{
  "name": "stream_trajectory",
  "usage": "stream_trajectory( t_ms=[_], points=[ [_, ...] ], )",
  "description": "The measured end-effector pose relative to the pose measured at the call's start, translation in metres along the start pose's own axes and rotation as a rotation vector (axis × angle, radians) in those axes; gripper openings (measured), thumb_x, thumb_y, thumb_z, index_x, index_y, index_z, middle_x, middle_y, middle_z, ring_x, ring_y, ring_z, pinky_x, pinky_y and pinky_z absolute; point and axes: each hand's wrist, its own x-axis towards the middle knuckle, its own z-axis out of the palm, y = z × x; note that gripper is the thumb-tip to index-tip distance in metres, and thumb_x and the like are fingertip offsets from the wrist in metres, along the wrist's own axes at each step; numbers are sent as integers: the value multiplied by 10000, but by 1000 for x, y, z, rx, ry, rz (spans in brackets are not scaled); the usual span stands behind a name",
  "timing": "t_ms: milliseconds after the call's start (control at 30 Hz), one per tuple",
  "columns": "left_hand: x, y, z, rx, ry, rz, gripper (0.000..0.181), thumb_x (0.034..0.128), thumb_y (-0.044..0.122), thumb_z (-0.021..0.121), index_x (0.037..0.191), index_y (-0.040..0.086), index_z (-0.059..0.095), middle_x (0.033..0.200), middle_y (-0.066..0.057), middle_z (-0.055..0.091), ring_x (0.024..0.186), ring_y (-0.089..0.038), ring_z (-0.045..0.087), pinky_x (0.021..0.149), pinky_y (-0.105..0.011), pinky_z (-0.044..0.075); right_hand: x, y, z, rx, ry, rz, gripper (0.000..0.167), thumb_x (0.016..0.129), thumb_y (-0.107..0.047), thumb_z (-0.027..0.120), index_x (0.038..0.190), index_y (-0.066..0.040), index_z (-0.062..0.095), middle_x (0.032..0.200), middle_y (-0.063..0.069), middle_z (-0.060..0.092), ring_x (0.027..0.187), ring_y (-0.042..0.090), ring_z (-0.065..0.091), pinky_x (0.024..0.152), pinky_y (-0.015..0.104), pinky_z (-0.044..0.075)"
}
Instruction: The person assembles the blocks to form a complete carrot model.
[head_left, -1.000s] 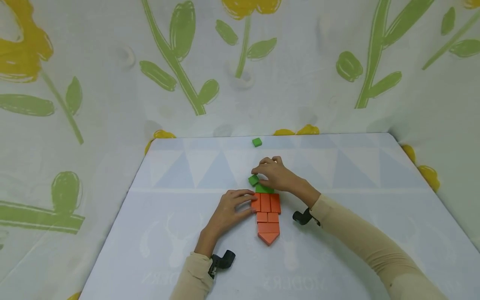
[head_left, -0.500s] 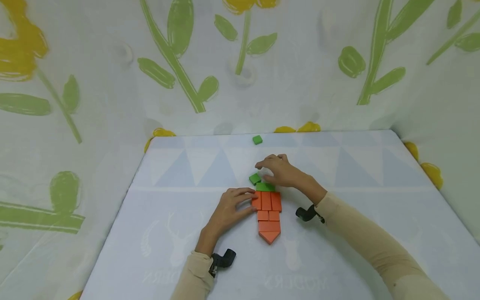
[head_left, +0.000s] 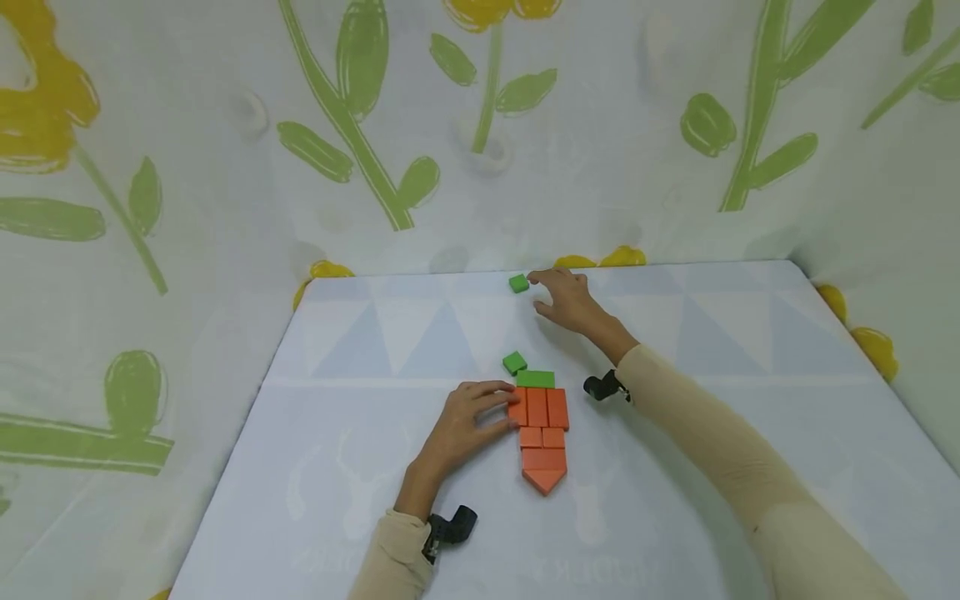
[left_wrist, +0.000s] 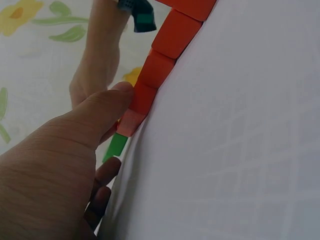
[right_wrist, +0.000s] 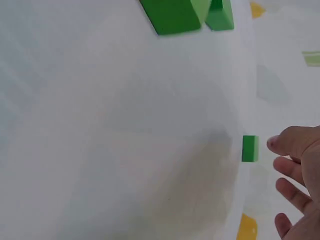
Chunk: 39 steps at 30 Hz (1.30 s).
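My left hand (head_left: 463,423) rests at the left side of an arrangement of flat orange blocks (head_left: 544,458), its thumb and fingertips touching the leftmost orange block (head_left: 518,407). In the left wrist view the thumb (left_wrist: 107,107) lies against the orange row, with a green block (left_wrist: 116,145) past it. A green rectangular block (head_left: 536,379) caps the row, and a small green block (head_left: 514,362) sits tilted at its upper left. My right hand (head_left: 572,302) reaches to the far edge, thumb and fingers spread, beside another small green block (head_left: 519,283); the right wrist view shows a gap between them.
The blocks lie on a pale table (head_left: 315,483) with faint triangle prints. Its back edge meets a cloth backdrop (head_left: 600,167) printed with flowers and leaves. Small cameras are strapped to both wrists (head_left: 450,529).
My right hand has let go of the tilted small green block near the orange row and moved away to the far green block. The left hand has stayed at the row.
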Motion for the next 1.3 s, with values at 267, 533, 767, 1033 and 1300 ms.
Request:
stream_trajectory(
  t_ms=[267,533,767,1033,1300],
  points=[
    [0,7,15,-5,-13,15,387,909,390,738,1268,247,702,1358,94,590,1227,-170,509,1030,-451,395,18,10,1,-8,-89,94,595,954,-161,688,1498,-124,452,1490,111,473,1417,321,289,1050,547,224],
    [0,16,17,2,-30,15,387,920,389,727,1274,237,697,1362,76,589,1236,-183,506,1032,-462,396,19,18,9,-88,-89,104,397,935,-116,707,1323,-92,623,1215,67,651,1348,322,370,1045,560,226],
    [1,11,9,43,-16,3,386,915,387,735,1271,244,700,1359,91,588,1226,-179,505,1023,-456,400,-6,6,-12,-19,-25,38,466,887,-208,777,1297,-49,625,1108,52,680,1215,295,468,974,524,252],
    [3,3,1,43,-4,27,371,915,369,740,1258,232,708,1350,73,596,1216,-194,513,1013,-468,400,-63,-9,-33,31,20,-26,471,861,-217,808,1270,-45,648,1045,26,694,1209,296,479,1032,577,234],
    [0,-3,1,28,11,38,367,911,343,750,1250,210,712,1341,61,604,1204,-202,523,1006,-473,405,-103,-14,-23,56,17,-28,459,823,-202,843,1216,-31,679,999,23,697,1159,301,511,1025,595,244]
  ],
)
